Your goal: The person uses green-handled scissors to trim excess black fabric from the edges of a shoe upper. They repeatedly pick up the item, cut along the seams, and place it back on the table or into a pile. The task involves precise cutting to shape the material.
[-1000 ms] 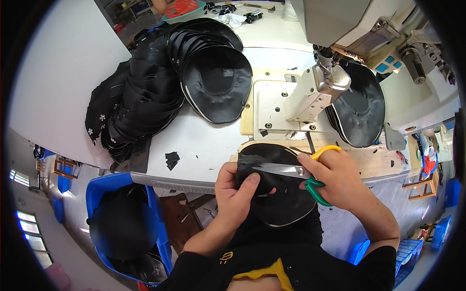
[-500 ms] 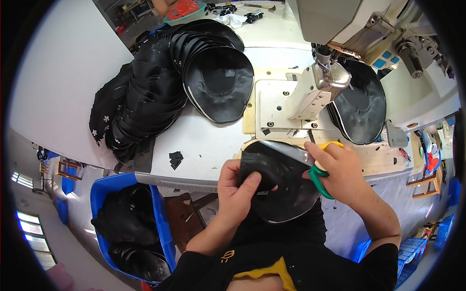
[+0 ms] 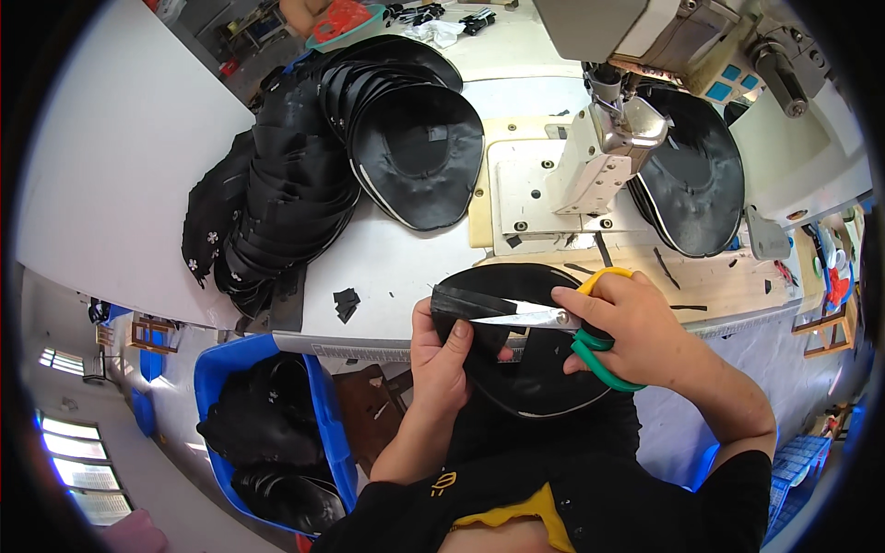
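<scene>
My left hand [image 3: 441, 364] pinches the edge of a black, leather-like oval piece [image 3: 544, 392], thumb on top, in front of the table edge. A raised flap [image 3: 466, 302] of that piece stands between its fingers. My right hand [image 3: 641, 327] is closed around scissors [image 3: 559, 319] with one yellow and one green handle loop. The scissor blades are spread, pointing left, with the flap between them near my left thumb. Some of the left fingers are hidden behind the piece.
A sewing machine [image 3: 599, 170] stands beyond my hands, with stacked black oval pieces [image 3: 696, 175] at its right. A large pile of black pieces [image 3: 415, 161] lies at the left. Black scraps [image 3: 346, 304] dot the table. A blue bin [image 3: 334, 419] holding black pieces stands lower left.
The scissors have swung lower and opened, their blades now around the flap. My left hand has turned the flap up toward them. The view has shifted slightly.
</scene>
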`<action>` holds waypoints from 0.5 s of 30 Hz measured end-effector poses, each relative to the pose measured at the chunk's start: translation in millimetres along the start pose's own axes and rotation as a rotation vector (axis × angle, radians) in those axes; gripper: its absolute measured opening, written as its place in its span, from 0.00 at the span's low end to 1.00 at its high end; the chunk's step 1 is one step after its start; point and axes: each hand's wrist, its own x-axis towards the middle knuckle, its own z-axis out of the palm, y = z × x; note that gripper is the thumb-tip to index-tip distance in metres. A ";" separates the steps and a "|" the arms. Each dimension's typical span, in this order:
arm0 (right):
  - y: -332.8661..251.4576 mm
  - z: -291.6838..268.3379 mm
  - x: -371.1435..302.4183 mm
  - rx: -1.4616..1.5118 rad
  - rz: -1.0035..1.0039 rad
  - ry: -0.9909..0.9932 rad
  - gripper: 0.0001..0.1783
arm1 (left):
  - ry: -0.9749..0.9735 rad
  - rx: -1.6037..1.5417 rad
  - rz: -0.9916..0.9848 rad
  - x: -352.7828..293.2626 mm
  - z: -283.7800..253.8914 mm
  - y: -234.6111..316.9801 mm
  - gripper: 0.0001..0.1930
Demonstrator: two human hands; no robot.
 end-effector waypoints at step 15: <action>-2.4 -3.5 0.1 -0.150 -0.043 0.058 0.36 | 0.014 0.035 0.049 -2.7 2.7 -4.6 0.14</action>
